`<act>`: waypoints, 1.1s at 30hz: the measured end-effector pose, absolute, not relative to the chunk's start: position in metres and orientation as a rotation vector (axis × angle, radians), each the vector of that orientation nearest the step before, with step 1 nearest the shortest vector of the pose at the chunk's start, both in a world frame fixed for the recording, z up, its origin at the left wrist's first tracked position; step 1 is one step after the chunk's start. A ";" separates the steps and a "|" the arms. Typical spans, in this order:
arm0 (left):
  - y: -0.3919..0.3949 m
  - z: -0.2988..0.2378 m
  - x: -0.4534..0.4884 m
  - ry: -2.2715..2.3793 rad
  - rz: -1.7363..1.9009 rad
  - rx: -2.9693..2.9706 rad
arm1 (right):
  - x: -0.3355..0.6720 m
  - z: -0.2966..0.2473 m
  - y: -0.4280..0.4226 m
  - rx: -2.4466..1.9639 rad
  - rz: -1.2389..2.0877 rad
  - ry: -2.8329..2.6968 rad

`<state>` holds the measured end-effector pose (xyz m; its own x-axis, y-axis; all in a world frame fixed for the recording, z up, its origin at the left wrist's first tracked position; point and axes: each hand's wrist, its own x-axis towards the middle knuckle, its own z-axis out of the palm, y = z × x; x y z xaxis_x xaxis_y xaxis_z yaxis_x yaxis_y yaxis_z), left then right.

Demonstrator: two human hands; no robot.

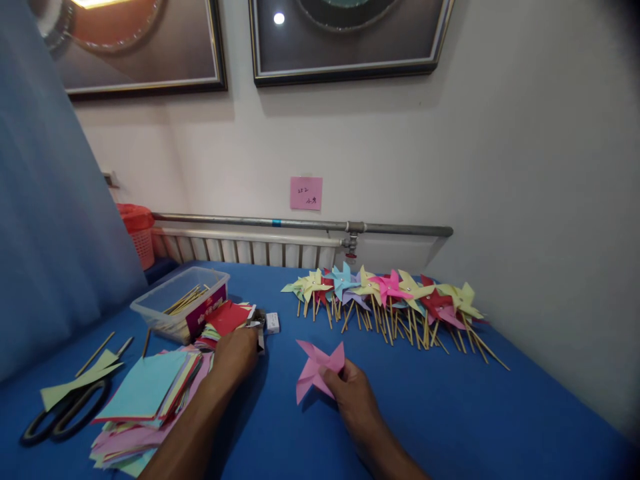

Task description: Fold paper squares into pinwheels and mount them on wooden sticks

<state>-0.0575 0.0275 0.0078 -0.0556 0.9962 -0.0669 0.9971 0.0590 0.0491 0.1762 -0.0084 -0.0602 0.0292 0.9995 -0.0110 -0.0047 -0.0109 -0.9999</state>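
My right hand (353, 393) pinches a pink folded paper pinwheel head (316, 368) just above the blue table, its fingers closed on the paper's lower edge. My left hand (235, 353) reaches left of it, knuckles up, fingers curled down over a small box (260, 328) at the edge of a pile of coloured paper squares (150, 393); what the fingers grip is hidden. A small white box (273, 323) lies just beyond that hand.
A row of finished pinwheels on wooden sticks (390, 297) lies at the back right. A clear plastic tub with sticks (181, 303) stands back left. Black scissors (63, 413) and loose sticks (95, 355) lie at the left. A radiator and pipe (300, 225) run along the wall.
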 end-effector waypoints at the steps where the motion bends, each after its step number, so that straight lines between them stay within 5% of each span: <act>1: 0.028 0.007 -0.057 2.234 -0.020 2.101 | 0.176 -0.060 -0.009 -1.221 1.202 -1.179; 26: 0.024 0.010 -0.056 2.272 0.162 2.178 | 0.180 -0.065 -0.008 -1.214 1.186 -1.191; 33: 0.008 0.027 -0.041 2.401 0.528 2.222 | 0.180 -0.066 -0.004 -1.225 1.182 -1.149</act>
